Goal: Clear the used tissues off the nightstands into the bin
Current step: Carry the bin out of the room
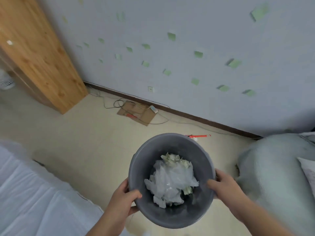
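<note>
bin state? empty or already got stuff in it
Not empty. The grey bin, gripped at the rim by the left hand and right hand, holds crumpled white tissues covering its bottom.

Showing matt plastic, crumpled film, grainy wood.
Holding a grey bin (170, 147) of dull, scuffed plastic, with crinkled glossy film (170, 181) and creased paper (170, 157) lying inside; standing beside it, a cabinet (39, 53) of knotty varnished wood; lying flat on the smooth pale floor (85, 142), matt brown cardboard (143, 114).
</note>
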Demonstrator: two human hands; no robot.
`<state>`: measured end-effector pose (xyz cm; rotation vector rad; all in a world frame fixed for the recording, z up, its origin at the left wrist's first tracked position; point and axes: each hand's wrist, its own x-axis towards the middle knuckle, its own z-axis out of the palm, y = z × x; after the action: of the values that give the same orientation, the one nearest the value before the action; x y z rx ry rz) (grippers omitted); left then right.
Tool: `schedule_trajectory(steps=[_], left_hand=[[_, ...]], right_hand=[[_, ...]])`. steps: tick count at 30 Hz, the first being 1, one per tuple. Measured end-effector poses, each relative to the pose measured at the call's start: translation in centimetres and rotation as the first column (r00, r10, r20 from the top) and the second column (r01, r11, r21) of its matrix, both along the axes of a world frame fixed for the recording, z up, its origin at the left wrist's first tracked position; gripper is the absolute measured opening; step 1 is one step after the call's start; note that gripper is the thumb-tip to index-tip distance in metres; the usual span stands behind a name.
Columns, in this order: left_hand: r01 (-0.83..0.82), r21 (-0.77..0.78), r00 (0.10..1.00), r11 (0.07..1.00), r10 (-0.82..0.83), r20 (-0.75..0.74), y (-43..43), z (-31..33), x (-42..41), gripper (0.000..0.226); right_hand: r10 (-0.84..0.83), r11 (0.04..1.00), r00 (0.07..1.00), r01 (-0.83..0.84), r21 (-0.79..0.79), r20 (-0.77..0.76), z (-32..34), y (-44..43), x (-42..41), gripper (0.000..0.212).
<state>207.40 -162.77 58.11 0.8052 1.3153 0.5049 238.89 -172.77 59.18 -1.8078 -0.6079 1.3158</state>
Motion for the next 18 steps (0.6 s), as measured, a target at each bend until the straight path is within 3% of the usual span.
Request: schedule_trajectory(steps=[5,8,18], left_hand=[[-0.221,0.027,0.975,0.975,0.22,0.034,9.2,0.2,-3.2,0.059],[-0.315,0.038,0.948,0.948,0.313,0.055,15.4,0.0,-5.3,0.056],[-0.439,0.122,0.898,0.89,0.431,0.088,35.3,2.9,-13.4,0.057]], right_hand=[[0.216,0.976,0.976,-0.216,0.003,0.039,0.4,15.9,-1.6,0.048],[0.304,0.953,0.951,-0.304,0.0,0.055,0.0,24.9,-4.2,0.043],[0.474,0.876,0.878,-0.478,0.062,0.069,3.3,50.6,-11.9,0.04]])
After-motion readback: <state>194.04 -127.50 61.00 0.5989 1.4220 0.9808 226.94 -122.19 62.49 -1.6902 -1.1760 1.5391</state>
